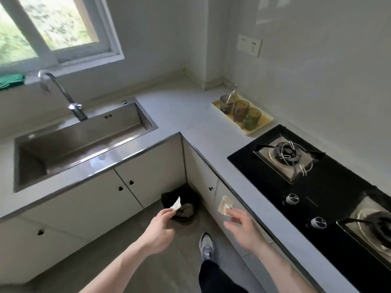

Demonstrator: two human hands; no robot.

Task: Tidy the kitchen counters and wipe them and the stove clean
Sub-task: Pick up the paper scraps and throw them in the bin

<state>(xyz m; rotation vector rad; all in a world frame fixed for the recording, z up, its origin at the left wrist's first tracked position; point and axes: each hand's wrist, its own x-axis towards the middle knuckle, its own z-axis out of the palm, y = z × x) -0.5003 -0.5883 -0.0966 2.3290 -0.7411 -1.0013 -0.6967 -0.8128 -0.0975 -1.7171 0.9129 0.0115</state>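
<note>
Head view: left hand [160, 226] reaching out over the floor, finger and thumb pinching a small white scrap of paper [176, 204] by its lower corner, right above the black bin [183, 206] tucked into the inside corner of the cabinets. Scrap thin, limp and near weightless by the look of it; likely to flutter rather than drop straight, so best let go low, close over the bin's mouth. Right hand [243, 226] blurred, fingers spread and loosely bent, fingertips at the edge of a clear plastic wrapper [225, 206] with a yellowish tint; hard to tell whether pinched or already free of the hand. Wrapper probably light, crinkly and a little slick; a pinch at a folded edge safest.

Beyond: grey counter [190, 111], steel sink [84, 140] with curved tap [61, 92], black glass stove [330, 182] with two burners and two knobs, all hard and smooth, suited to a flat wiping stroke. Cream tray [265, 121] bearing three tinted glasses [241, 111], breakable, better shifted by the tray's rim. Green cloth [11, 80] folded on the windowsill, soft, easy to bunch.

Writing: faint pale lettering on the stove glass between the knobs, too small to read. No other label legible.
</note>
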